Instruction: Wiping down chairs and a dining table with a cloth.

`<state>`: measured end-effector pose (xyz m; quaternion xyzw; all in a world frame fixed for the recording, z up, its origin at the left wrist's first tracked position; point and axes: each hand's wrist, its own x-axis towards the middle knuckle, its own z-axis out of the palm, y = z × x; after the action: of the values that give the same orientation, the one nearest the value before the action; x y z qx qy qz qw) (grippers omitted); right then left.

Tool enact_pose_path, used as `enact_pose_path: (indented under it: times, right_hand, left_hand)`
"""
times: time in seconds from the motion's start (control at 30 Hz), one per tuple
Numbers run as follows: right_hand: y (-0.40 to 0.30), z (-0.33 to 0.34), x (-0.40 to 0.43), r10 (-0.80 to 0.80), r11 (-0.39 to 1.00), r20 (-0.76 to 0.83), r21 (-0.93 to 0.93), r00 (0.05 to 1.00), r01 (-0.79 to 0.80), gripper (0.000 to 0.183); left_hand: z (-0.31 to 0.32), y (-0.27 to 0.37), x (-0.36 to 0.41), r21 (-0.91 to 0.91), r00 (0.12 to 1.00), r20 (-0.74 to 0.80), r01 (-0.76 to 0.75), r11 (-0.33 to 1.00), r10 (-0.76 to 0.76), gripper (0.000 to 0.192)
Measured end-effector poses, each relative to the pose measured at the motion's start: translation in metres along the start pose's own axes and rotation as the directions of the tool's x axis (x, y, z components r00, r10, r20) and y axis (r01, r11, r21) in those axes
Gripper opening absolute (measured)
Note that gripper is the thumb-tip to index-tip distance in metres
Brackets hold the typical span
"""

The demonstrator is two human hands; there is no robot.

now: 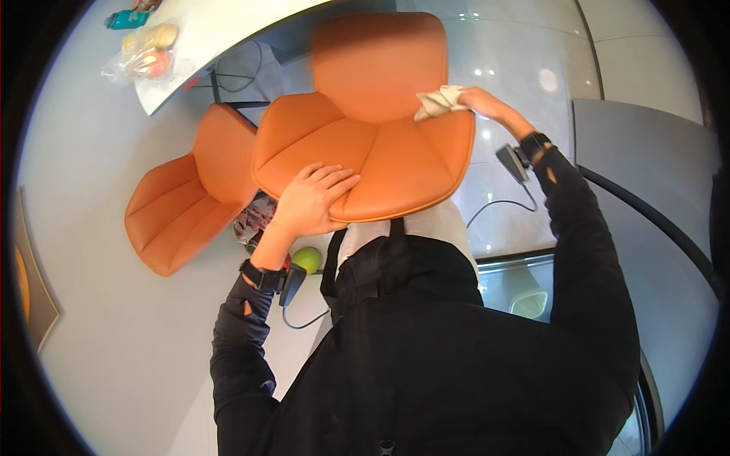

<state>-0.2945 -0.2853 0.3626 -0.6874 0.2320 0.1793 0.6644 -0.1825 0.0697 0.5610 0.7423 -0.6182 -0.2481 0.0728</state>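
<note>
An orange padded chair with stitched seams stands directly before me, its backrest on the far side. My left hand rests on the front left edge of its seat, fingers spread over the upholstery and holding nothing. At the seat's raised right side, my right hand grips a cream cloth. The cloth lies crumpled against the chair where seat and backrest meet. Part of the right hand's fingers is hidden by the cloth.
A second orange chair stands close on the left. Beyond it, a white table carries a plastic bag of fruit or bread and a teal bottle. A green ball-like object lies below my left wrist. A pale bin is at right.
</note>
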Motion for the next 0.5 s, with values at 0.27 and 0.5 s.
enact_pose_path:
  times: [0.27,0.5]
  right_hand:
    - [-0.118,0.099,-0.109,-0.171,0.648,0.503,-0.590,0.847,0.481,0.046]
    - [-0.156,0.121,-0.132,0.023,0.706,0.621,-0.565,0.783,0.427,0.056]
  left_hand:
    - [0.010,-0.008,-0.006,0.014,0.997,-0.062,-0.037,0.999,0.038,0.061]
    - [0.015,-0.006,-0.004,0.003,0.970,-0.195,-0.150,0.989,0.147,0.055]
